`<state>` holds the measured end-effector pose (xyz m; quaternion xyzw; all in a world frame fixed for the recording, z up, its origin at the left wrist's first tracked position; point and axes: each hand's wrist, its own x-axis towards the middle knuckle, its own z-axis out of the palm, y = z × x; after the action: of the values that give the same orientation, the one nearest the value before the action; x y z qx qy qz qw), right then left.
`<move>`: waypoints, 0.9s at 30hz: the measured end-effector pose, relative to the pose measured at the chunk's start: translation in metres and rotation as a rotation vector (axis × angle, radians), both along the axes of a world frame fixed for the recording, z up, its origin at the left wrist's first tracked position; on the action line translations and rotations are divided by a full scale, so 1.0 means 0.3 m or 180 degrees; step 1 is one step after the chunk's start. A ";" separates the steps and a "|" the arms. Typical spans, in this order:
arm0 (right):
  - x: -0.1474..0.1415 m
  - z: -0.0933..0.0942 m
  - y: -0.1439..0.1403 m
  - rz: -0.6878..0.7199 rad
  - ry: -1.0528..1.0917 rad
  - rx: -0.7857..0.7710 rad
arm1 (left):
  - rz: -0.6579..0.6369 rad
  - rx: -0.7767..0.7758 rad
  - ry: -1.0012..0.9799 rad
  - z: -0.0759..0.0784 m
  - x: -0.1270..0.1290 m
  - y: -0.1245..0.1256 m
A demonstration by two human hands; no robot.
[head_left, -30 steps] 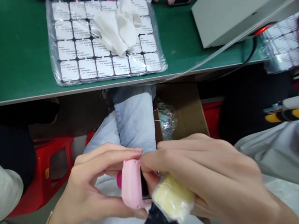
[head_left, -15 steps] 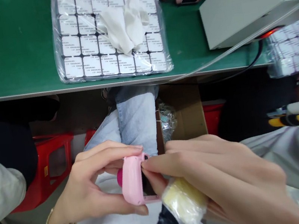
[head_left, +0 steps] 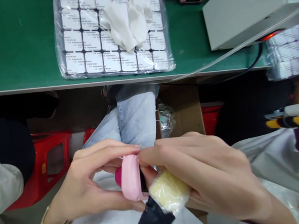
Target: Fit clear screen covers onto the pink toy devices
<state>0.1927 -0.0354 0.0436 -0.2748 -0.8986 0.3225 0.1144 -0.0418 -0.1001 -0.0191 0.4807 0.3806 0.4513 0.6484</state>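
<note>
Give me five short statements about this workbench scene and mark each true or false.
1. The left hand holds a pink device. True.
2. The right hand carries a blue sponge. False: it holds a pale yellow pad in clear wrap.
3. A crumpled white cloth lies on the bagged tray of white labelled blocks. True.
4. The bench top is red. False: it is green; a red stool stands below it.
5. A grey box sits at the right of the bench. True.
</note>
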 end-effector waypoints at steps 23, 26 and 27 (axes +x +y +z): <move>-0.018 -0.010 -0.101 -0.0454 0.0345 0.0018 | 0.0378 -0.0213 -0.0475 -0.006 -0.011 -0.002; -0.011 -0.015 -0.105 -0.0584 0.0440 0.0083 | 0.0491 -0.0216 -0.0459 -0.001 0.001 -0.012; -0.010 -0.015 -0.106 -0.0587 0.0473 0.0055 | 0.0545 -0.0212 -0.0457 -0.001 0.005 -0.015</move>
<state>0.1898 -0.0672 0.0391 -0.3306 -0.8613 0.3223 0.2123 -0.0403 -0.1047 -0.0193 0.3910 0.3876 0.5254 0.6487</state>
